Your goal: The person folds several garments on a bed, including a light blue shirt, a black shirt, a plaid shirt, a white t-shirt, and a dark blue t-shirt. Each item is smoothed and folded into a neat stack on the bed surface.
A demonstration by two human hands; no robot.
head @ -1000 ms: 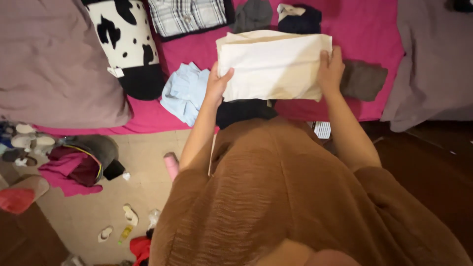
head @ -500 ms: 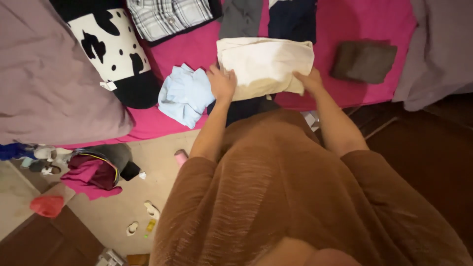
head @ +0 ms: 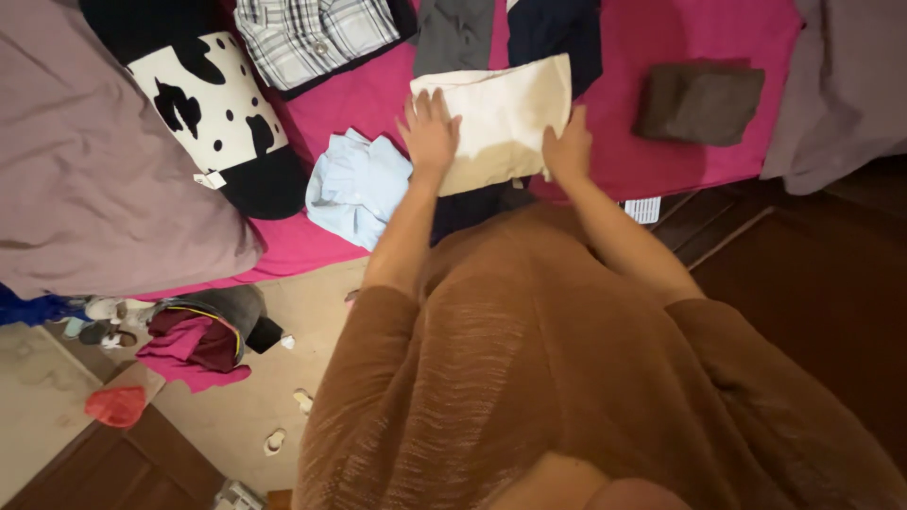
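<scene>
A cream folded cloth (head: 505, 113) lies on the pink bedsheet (head: 680, 47) in front of me. My left hand (head: 430, 132) rests flat on its left part with fingers spread. My right hand (head: 567, 148) presses on its lower right edge. A dark garment (head: 468, 210) lies partly under the cloth at the bed's edge. A light blue garment (head: 357, 184) sits just left of my left hand.
On the bed lie a cow-print cushion (head: 213, 109), a plaid shirt (head: 307, 33), a grey garment (head: 453, 33), a navy garment (head: 553, 28), a brown folded cloth (head: 699, 99) and grey pillows (head: 94, 161). Clothes (head: 194, 335) and small items lie on the floor.
The cream cloth has been laid down and folded narrower on the bed. Both hands moved from holding its sides to pressing flat on it.
</scene>
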